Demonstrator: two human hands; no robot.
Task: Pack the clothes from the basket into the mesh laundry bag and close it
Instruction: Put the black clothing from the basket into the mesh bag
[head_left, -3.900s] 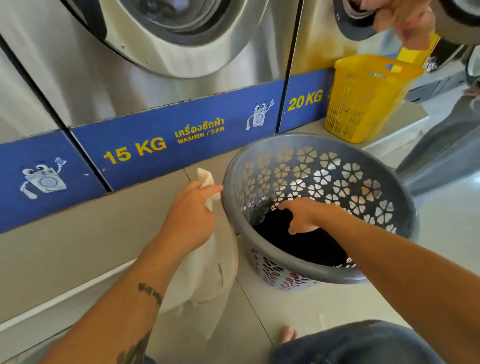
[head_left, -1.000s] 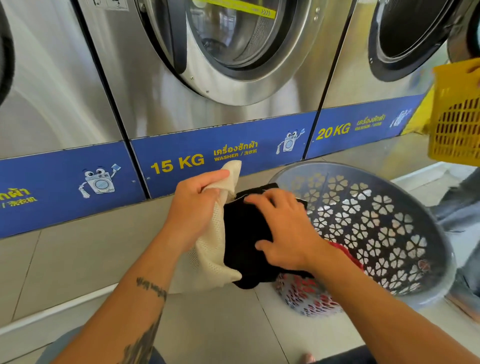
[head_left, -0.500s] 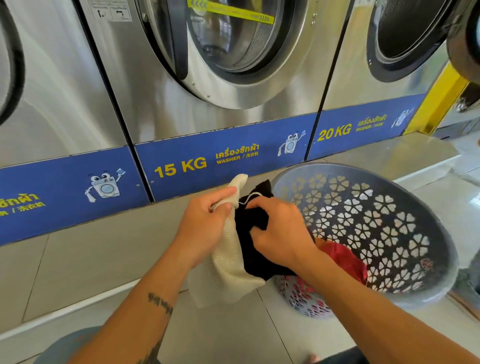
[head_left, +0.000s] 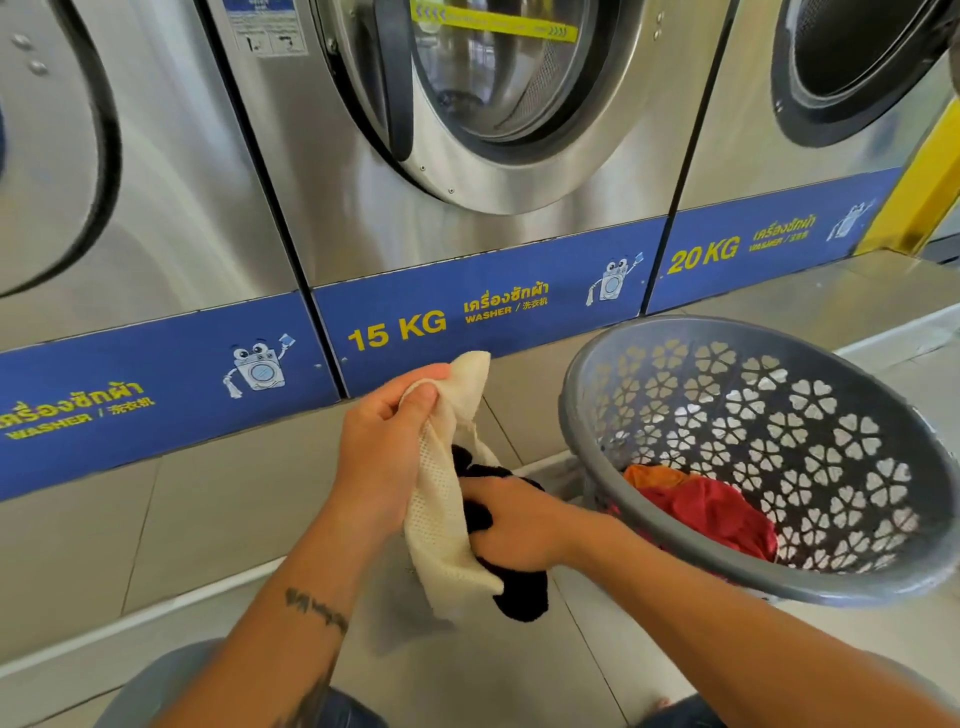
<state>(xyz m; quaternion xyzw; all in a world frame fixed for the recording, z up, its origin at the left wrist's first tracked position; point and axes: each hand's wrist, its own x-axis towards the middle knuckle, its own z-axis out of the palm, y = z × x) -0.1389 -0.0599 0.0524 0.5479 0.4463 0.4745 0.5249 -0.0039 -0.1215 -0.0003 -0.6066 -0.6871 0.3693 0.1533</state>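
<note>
My left hand (head_left: 382, 447) pinches the top edge of a cream mesh laundry bag (head_left: 441, 525), which hangs down in front of me. My right hand (head_left: 511, 525) grips a black garment (head_left: 522, 597) low against the bag's open side; part of the black cloth shows above my fingers and a lump hangs below the bag. To the right stands a grey plastic basket (head_left: 675, 530) with flower-shaped holes, tilted toward me. Red clothes (head_left: 711, 512) and an orange piece (head_left: 652, 475) lie in its bottom.
A row of steel washing machines (head_left: 467, 156) with a blue "15 KG" band (head_left: 467, 312) faces me, above a beige tiled plinth (head_left: 208, 499). A yellow post (head_left: 919, 202) stands at the far right. My knees in blue jeans (head_left: 156, 686) show at the bottom edge.
Since the garment was lifted from the basket, my right hand has pushed the black cloth lower, down into the bag. The yellow basket at right has left the view.
</note>
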